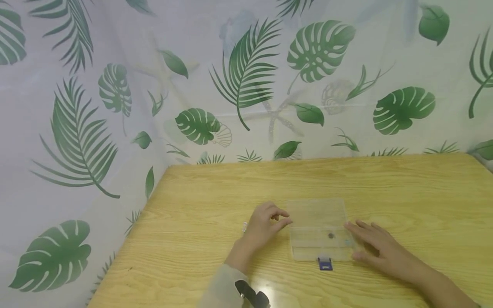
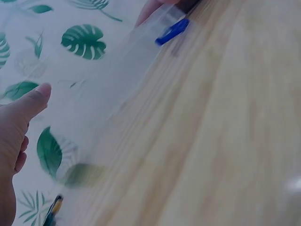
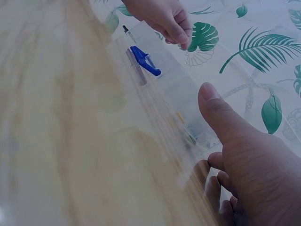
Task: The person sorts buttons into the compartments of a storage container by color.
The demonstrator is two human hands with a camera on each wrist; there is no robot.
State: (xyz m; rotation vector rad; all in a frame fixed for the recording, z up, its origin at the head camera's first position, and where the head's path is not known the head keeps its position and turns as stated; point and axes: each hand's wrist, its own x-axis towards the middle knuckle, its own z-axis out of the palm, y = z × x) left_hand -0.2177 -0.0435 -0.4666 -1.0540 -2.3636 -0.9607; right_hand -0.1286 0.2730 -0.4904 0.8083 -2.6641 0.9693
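A clear plastic compartment box (image 1: 302, 253) stands on the table with its lid (image 1: 316, 211) laid back and its blue latch (image 1: 325, 264) towards me. Inside it are a small dark round piece (image 1: 331, 235) and a pale blue bit (image 1: 348, 242). At the box's left edge is my left hand (image 1: 263, 224), thumb and forefinger tips close together; whether they pinch anything is unclear. My right hand (image 1: 379, 248) lies along the right side, fingers extended and tips at the box's edge. The right wrist view shows its thumb (image 3: 211, 96) straight and apart from the box.
A small whitish item (image 1: 244, 226) lies left of my left hand on the wooden table (image 1: 215, 184). Behind the table hangs a leaf-printed cloth (image 1: 254, 55). Around my left wrist is a black strap (image 1: 250, 294).
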